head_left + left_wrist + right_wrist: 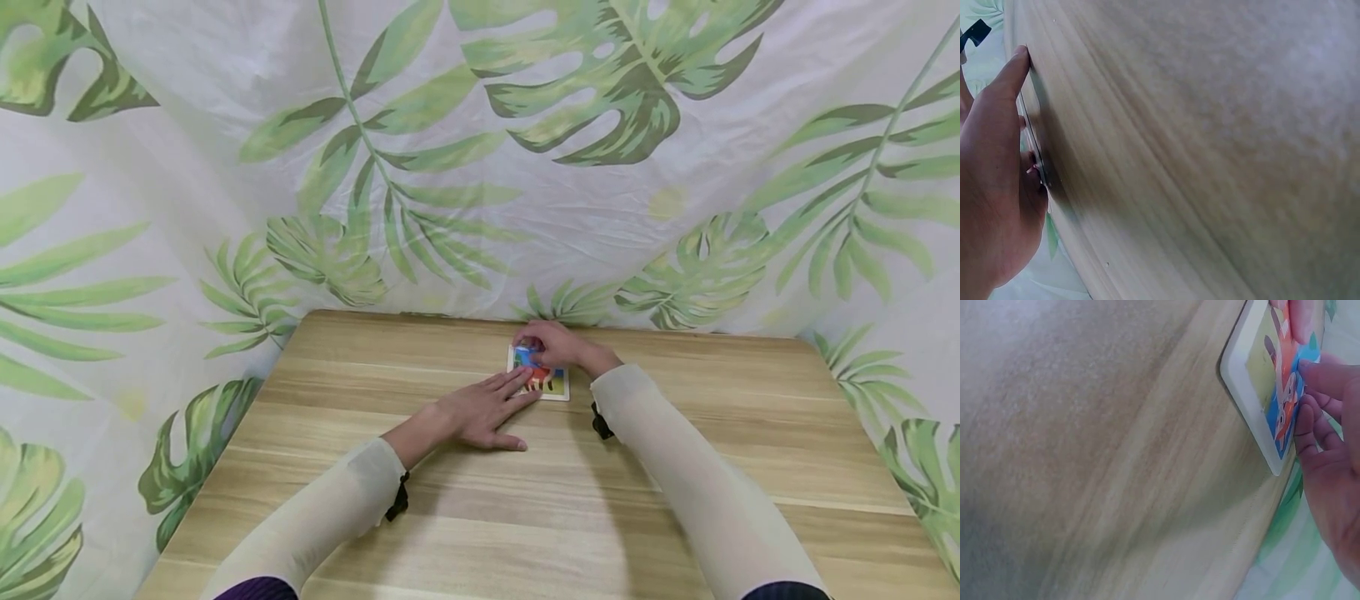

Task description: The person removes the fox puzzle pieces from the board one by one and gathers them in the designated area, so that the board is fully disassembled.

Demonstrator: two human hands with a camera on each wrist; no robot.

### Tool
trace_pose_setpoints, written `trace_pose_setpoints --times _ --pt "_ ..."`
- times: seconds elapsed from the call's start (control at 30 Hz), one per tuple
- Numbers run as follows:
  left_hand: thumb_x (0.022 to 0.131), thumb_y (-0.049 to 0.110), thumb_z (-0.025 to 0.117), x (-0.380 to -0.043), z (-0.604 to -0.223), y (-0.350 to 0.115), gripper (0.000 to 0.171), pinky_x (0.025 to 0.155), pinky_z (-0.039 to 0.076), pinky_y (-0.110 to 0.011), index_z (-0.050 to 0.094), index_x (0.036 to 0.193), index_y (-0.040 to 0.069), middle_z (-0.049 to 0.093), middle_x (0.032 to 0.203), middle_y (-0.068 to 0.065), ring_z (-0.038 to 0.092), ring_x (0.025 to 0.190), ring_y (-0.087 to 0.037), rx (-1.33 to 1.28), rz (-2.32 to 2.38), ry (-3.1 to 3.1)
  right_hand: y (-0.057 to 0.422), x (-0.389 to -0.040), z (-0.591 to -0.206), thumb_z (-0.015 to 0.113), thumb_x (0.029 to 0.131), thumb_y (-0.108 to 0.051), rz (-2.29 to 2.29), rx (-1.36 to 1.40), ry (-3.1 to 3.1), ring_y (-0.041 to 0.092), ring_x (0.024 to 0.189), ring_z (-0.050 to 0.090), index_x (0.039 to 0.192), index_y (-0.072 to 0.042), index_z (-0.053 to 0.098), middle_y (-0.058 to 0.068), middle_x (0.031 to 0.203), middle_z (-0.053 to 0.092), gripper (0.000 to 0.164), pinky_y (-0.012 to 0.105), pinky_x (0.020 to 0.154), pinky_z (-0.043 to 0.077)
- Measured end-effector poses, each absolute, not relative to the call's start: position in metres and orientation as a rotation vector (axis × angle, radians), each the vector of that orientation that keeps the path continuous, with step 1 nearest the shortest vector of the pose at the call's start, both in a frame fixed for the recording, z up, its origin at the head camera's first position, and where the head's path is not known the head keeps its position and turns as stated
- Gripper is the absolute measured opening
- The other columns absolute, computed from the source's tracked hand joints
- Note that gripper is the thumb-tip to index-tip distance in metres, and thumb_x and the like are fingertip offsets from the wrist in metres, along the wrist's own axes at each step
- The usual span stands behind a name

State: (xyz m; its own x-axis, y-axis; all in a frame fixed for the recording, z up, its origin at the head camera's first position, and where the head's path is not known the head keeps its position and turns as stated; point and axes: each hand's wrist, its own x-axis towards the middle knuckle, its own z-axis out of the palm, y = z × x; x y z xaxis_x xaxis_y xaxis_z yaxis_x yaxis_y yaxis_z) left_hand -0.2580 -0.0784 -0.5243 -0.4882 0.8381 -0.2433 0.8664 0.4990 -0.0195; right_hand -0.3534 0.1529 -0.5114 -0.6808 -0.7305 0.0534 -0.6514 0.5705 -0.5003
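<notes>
A small picture puzzle (558, 388) with a white border lies near the table's far edge. It shows an orange animal on blue, green and yellow. My left hand (480, 410) lies spread on the table, its fingertips over the puzzle's left side and its thumb out to the side. At the puzzle's upper part, my right hand (561, 343) has bent fingers and pinches a blue puzzle piece (522, 357) close over the board. In the right wrist view, the thumb rests on blue beside the animal's face (1285, 409), while the other fingers curl at the board's edge.
The wooden table (525, 517) ends just beyond the puzzle. Behind it hangs a pale cloth (585, 225) with green leaf prints, which also falls along both sides. Both forearms wear light sleeves, with a black strap piece (602, 422) under the right wrist.
</notes>
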Motion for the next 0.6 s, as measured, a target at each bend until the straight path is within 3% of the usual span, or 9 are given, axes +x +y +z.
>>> trace_pose_setpoints --times 0.6 --pt "0.104 0.076 0.037 -0.2597 -0.525 -0.0722 0.094 0.133 0.014 -0.04 0.017 0.172 0.014 0.002 0.179 -0.013 0.001 0.165 -0.026 1.481 -0.187 2.549 0.1551 -0.3503 -0.518 0.074 0.093 0.006 -0.923 -1.1 2.646 0.029 0.1 0.069 0.125 0.0 0.071 0.015 0.108 0.072 0.033 0.044 0.09 0.059"
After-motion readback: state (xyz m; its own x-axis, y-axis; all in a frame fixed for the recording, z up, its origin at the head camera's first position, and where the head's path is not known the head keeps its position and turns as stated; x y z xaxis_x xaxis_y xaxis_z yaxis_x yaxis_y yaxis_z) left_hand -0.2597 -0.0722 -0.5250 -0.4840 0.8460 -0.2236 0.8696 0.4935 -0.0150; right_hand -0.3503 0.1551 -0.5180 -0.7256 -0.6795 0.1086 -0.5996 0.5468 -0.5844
